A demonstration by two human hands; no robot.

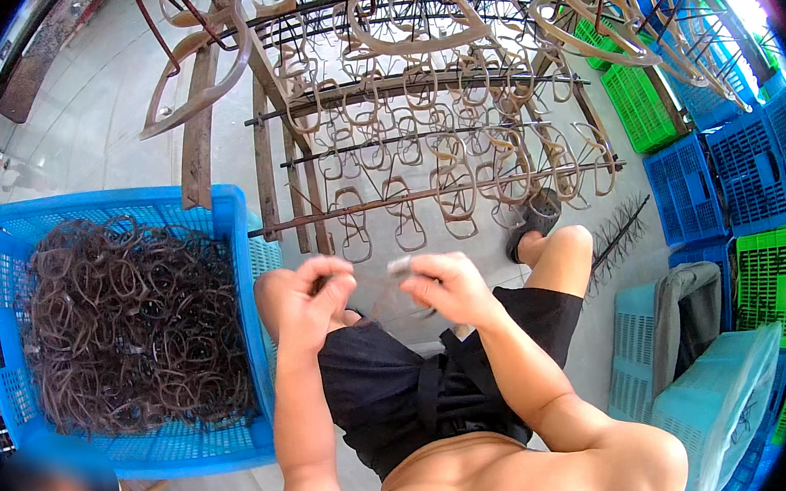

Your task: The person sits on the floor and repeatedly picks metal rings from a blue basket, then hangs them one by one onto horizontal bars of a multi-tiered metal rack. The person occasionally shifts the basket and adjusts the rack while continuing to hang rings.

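Above my lap, my two hands face each other a short way apart. My left hand has its thumb and fingers curled into a pinch; what is in it, if anything, I cannot make out. A small pale, glossy piece sticks out from the fingertips of my right hand, which is closed on it. Its kind is too blurred to tell. In front of me, several rows of translucent brownish eyeglass frames hang on a rack with bars. To my left, a blue plastic crate holds a heap of dark brown eyeglass frames.
Larger-looking frames hang close overhead. A spiky dark rod lies on the floor to the right. Stacked green crates and blue crates line the right side, with light-blue crates nearer. A person in a blue cap is at lower left.
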